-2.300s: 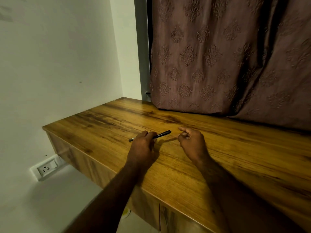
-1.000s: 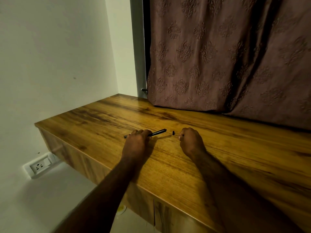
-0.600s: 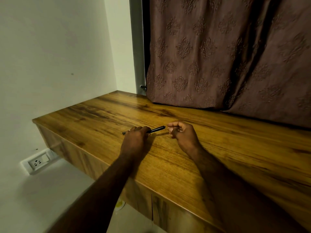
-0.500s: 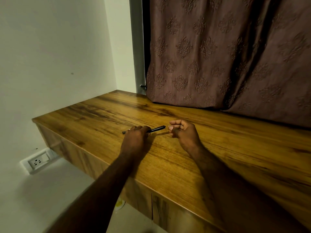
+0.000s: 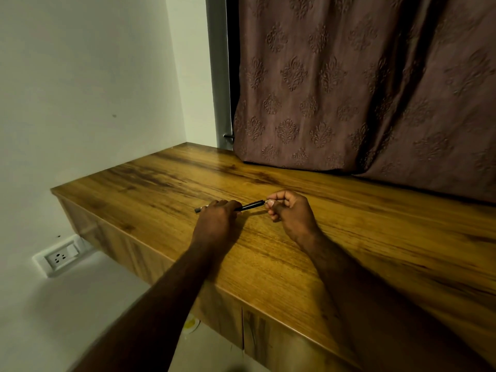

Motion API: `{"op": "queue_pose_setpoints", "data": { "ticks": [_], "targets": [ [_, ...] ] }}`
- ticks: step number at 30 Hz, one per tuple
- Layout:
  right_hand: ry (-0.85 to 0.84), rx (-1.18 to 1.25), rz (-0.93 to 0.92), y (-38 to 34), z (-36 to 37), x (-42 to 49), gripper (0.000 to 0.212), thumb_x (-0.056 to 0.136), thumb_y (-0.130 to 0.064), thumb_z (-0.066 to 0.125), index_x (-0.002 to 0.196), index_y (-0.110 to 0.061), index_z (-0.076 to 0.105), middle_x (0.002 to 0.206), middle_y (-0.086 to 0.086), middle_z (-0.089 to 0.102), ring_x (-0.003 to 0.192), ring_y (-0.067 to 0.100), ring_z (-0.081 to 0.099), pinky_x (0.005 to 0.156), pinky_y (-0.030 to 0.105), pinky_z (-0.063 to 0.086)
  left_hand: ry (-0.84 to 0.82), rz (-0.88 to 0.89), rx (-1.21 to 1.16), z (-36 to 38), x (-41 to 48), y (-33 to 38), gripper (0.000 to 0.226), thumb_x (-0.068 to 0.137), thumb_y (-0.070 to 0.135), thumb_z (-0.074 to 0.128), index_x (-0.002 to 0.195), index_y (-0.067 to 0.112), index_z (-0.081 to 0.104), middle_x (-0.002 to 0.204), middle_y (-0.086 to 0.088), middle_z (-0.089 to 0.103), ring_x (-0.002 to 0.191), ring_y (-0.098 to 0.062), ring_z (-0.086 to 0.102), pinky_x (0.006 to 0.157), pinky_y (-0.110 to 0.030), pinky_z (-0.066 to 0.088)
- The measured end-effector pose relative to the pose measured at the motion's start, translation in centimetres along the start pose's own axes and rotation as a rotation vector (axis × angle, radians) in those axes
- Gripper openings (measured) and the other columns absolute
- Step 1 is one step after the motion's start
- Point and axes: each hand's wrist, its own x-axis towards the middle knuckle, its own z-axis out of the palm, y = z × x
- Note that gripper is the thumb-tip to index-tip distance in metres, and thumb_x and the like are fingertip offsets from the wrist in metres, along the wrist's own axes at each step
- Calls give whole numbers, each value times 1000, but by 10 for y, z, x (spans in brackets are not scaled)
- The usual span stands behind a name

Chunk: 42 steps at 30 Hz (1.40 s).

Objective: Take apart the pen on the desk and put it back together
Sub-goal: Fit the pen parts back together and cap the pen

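A slim black pen point(image 5: 249, 205) lies nearly level just above the wooden desk point(image 5: 349, 237). My left hand point(image 5: 216, 221) is closed around its middle, so only a grey end at the left and the black right half show. My right hand point(image 5: 288, 212) is curled with thumb and forefinger pinched at the pen's right tip. A small part may be between those fingertips, but it is too small to make out.
A brown patterned curtain point(image 5: 362, 84) hangs onto the back of the desk. White walls close the left side, with a power socket point(image 5: 60, 257) below the desk's left edge. The desk's front edge runs diagonally under my forearms.
My right hand, a second ago holding a small black piece a short way off the pen, has moved left and its fingertips now meet the pen's right end. The left hand has held still.
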Motion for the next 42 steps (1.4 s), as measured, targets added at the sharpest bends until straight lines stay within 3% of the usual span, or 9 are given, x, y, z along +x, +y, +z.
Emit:
{"op": "queue_pose_setpoints", "data": {
  "ticks": [18,25,32,42],
  "targets": [
    [-3,-44,2,5,0,3,7,91,2,57,94,-3,62,74,8,64,54,12,52,44,21,40,4,30,-30,-1,0,0,27,92,48,55,94,24,67,74,0,67,67,-19,56,58,-30,42],
    [-38,37,34,4,-1,1,6,93,-5,58,90,-7,61,70,8,65,46,10,51,41,21,36,11,40,-52,-5,0,2,22,90,43,59,91,22,66,73,-2,68,65,-22,62,55,-33,48],
    [-70,37,57,1,-3,-1,13,95,-12,58,95,1,60,67,11,64,45,13,50,39,22,36,16,47,-43,-6,0,4,22,90,42,61,97,23,67,77,-1,69,69,-20,63,58,-31,49],
    [-79,37,33,1,-4,0,6,95,-9,56,93,-5,61,75,10,66,49,16,51,42,25,36,3,46,-45,-7,1,4,28,85,39,56,103,20,67,86,-4,72,78,-25,65,66,-31,47]
  ]
}}
